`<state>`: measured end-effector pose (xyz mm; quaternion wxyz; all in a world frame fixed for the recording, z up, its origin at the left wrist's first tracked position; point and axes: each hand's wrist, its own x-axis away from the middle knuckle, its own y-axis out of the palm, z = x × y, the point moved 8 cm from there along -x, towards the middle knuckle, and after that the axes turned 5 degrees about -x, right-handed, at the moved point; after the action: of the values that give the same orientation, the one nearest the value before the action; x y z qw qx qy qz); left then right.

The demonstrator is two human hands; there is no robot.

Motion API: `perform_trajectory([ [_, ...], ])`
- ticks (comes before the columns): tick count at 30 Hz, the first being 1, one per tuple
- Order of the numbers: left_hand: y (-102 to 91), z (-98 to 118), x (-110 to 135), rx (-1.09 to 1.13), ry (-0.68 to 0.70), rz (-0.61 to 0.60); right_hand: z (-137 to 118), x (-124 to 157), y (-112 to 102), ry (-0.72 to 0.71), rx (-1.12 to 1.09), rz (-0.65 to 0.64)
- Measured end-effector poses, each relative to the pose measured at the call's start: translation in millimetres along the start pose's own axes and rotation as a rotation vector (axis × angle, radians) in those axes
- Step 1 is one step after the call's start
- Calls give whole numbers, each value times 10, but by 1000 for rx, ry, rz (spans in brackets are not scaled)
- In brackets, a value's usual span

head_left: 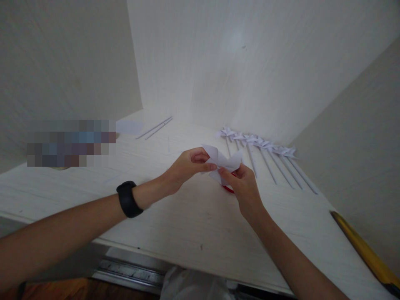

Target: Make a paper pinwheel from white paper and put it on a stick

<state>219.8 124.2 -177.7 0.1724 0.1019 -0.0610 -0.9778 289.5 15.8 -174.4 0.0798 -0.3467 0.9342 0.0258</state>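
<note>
Both my hands hold a white paper pinwheel (220, 157) above the table. My left hand (192, 164), below a black wristband (128, 199), pinches its left side with thumb and fingers. My right hand (242, 181) grips it from the right, with the thumb near the pinwheel's centre. The two thumb tips nearly meet there. Partly hidden under my right hand, a red curved object (228, 189) lies on the table; its kind cannot be made out. To the right lies a row of several finished-looking paper pinwheels (265, 143) on white paper sticks (283, 171).
Thin paper sticks (156, 127) and a sheet of paper (129, 126) lie at the back left of the white table (187, 225). A blurred-out patch covers things at the far left. At the right edge is a yellow long object (362, 246). Walls enclose the back and sides.
</note>
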Motion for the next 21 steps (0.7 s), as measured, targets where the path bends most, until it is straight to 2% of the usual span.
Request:
perform_trajectory([
  [6,-3,7,5,-20,25,4,-25,1,5,-30,-24,-1],
  [21,-1,28,51,30,15,60,8,1,17,-3,-61,-14],
])
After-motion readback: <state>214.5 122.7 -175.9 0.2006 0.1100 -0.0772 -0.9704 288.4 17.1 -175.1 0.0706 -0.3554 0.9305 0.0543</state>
